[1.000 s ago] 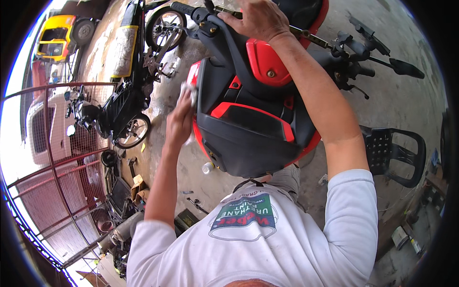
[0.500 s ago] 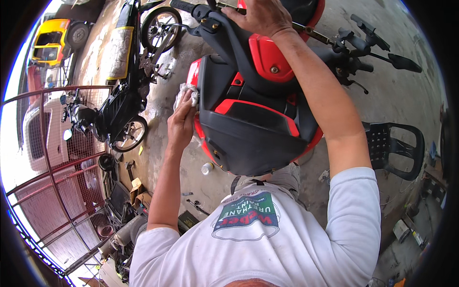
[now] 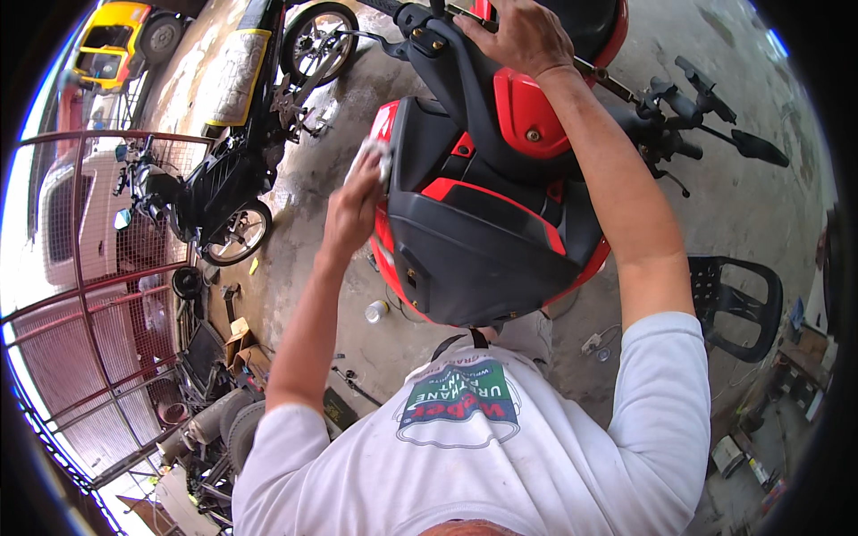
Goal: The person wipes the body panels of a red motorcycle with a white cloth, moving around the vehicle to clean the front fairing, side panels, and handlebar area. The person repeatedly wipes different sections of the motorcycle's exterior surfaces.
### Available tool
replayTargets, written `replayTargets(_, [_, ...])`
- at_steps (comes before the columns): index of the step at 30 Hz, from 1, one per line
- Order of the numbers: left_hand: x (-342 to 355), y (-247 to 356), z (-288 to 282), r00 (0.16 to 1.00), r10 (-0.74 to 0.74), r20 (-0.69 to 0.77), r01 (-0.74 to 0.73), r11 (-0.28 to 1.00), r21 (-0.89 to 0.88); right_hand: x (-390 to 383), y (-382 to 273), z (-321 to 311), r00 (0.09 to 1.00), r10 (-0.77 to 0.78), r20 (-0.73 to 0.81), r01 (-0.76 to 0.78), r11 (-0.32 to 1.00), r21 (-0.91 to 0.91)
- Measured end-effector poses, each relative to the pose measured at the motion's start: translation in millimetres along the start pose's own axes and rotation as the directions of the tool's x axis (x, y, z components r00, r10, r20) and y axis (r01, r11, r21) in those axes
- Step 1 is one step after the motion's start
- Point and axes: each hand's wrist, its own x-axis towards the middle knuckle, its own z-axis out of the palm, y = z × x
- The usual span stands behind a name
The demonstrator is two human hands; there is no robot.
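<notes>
A red and dark grey scooter front (image 3: 483,250) stands before me, its headlight housing uncovered and its bare handlebar (image 3: 617,87) crossing the far side. My left hand (image 3: 354,210) presses a crumpled white cloth (image 3: 379,154) against the red strip (image 3: 385,121) along the scooter's left side. Motion smears the cloth and fingertips a little. At the top edge, my right hand (image 3: 527,37) lies over the handlebar, closed about it with the thumb stretched leftward; part of its fingers is out of view.
Another motorcycle, black (image 3: 223,183), stands to the left by a red mesh gate (image 3: 80,214). A small jar (image 3: 376,311) sits on the floor. At right are a black plastic chair (image 3: 742,308) and a mirror (image 3: 760,148) jutting from the scooter. Parts crowd the lower left.
My left hand has slid the cloth slightly farther forward along the red side strip. The whole scene has shifted a little to the right, while my right hand stays at the handlebar.
</notes>
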Motion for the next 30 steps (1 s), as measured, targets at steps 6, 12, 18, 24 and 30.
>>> replayTargets(6, [101.1, -41.5, 8.0, 0.987, -0.158, 0.004, 0.155, 0.975, 0.16, 7.1, -11.0, 19.8, 0.995, -0.069, -0.075, 0.069, 0.998, 0.006])
replayTargets(12, [-12.0, -12.3, 9.4, 0.993, 0.107, -0.053, -0.107, 0.994, 0.006, -0.8, 14.3, 3.2, 1.0, -0.02, -0.016, 0.02, 0.999, -0.033])
replayTargets(18, [93.2, -82.9, 7.3, 0.999, -0.025, -0.029, 0.031, 0.976, 0.215, 6.4, -16.3, 15.0, 0.992, -0.111, -0.055, 0.116, 0.989, 0.094])
replayTargets(24, [22.8, -34.1, 19.5, 0.988, 0.049, -0.144, -0.032, 0.993, 0.116, -1.4, 7.9, 17.5, 0.994, -0.104, -0.018, 0.105, 0.991, 0.078])
replayTargets(30, [-224.8, -30.3, 12.6, 0.943, -0.322, -0.081, 0.318, 0.946, -0.058, 6.7, 26.8, 35.5, 0.997, -0.061, -0.057, 0.065, 0.996, 0.066])
